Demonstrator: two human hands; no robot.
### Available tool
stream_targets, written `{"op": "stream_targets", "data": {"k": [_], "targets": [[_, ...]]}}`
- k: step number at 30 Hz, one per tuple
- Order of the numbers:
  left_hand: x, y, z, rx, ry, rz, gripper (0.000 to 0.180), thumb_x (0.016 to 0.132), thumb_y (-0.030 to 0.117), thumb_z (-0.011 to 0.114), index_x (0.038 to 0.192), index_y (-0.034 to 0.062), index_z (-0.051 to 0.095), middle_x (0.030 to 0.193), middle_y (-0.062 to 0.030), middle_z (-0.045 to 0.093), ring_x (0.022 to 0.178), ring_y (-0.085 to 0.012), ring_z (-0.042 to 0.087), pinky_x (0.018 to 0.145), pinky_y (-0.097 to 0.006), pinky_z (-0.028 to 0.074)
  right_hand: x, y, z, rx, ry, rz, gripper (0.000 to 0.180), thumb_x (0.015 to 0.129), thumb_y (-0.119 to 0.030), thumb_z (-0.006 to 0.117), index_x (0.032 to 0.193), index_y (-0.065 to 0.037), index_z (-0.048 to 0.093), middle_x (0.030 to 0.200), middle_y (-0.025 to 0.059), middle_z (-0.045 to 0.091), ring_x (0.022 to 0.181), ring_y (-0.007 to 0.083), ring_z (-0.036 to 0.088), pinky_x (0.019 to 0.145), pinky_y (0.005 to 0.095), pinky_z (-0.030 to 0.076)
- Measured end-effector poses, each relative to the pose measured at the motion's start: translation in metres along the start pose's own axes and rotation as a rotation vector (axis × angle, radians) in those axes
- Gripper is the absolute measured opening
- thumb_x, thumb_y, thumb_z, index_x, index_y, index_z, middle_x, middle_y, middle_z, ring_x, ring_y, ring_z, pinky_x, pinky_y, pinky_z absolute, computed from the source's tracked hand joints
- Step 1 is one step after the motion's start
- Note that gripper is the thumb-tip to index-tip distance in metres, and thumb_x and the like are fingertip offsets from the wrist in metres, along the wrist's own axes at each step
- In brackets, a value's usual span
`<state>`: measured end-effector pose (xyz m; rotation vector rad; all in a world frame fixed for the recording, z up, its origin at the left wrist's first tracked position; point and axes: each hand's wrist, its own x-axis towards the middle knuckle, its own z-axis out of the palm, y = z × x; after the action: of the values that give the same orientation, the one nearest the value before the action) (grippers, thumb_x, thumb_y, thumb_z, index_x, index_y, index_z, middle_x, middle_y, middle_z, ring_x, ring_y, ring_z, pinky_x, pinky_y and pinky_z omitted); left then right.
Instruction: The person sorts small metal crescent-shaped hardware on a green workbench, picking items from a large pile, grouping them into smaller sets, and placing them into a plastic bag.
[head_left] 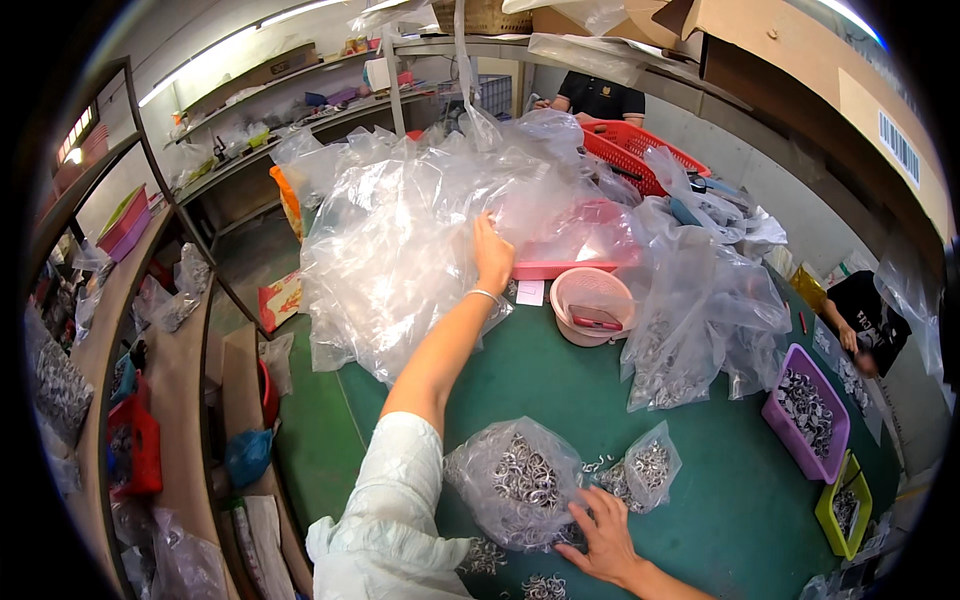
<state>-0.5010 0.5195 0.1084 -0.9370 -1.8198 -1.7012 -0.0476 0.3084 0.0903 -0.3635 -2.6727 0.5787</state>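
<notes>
My left hand (490, 252) reaches far forward, fingers stretched against a big heap of clear plastic bags (380, 240). Whether any film is between its fingertips is hard to see. Close to me, my right hand (603, 535) lies with spread fingers on the right edge of a clear bag of curved silvery metal pieces (525, 475). A smaller bag of similar pieces (645, 472) rests just right of it. Loose metal pieces (545, 587) lie on the green table (500, 385) by the near edge.
A pink basket (592, 310) stands beside a pink tray (565, 270). Filled bags (670, 350), a purple basket (800, 415) and a yellow-green basket (845, 505) occupy the right. Shelves (165, 400) line the left. Co-workers (865, 320) (600, 98) sit at the right and far side.
</notes>
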Motion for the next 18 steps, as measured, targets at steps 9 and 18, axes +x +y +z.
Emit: {"op": "stream_targets", "data": {"k": [9,18], "targets": [[-0.022,0.015,0.002,-0.091,-0.893,1.037,0.041,0.076,0.000,0.058,0.116,-0.0025,0.052,0.117,-0.0206,0.057,0.110,-0.0381,0.055,0.096,-0.044,0.045,-0.012,0.011,0.040,-0.012,0.086,-0.020,0.070,0.076,-0.036,0.076,0.132,-0.011,0.042,0.140,0.0214,0.039,0.129,0.0431,0.036,0.104,0.0573,0.029],[-0.013,0.033,0.069,0.381,-1.083,0.425,0.029,0.085,0.021,0.060,0.104,-0.0004,0.066,0.113,-0.0223,0.064,0.105,-0.0368,0.061,0.092,-0.043,0.048,-0.014,0.015,0.039,-0.026,0.090,0.003,0.070,0.076,-0.034,0.075,0.133,-0.012,0.040,0.137,0.0211,0.043,0.128,0.0433,0.038,0.103,0.0578,0.031]]}}
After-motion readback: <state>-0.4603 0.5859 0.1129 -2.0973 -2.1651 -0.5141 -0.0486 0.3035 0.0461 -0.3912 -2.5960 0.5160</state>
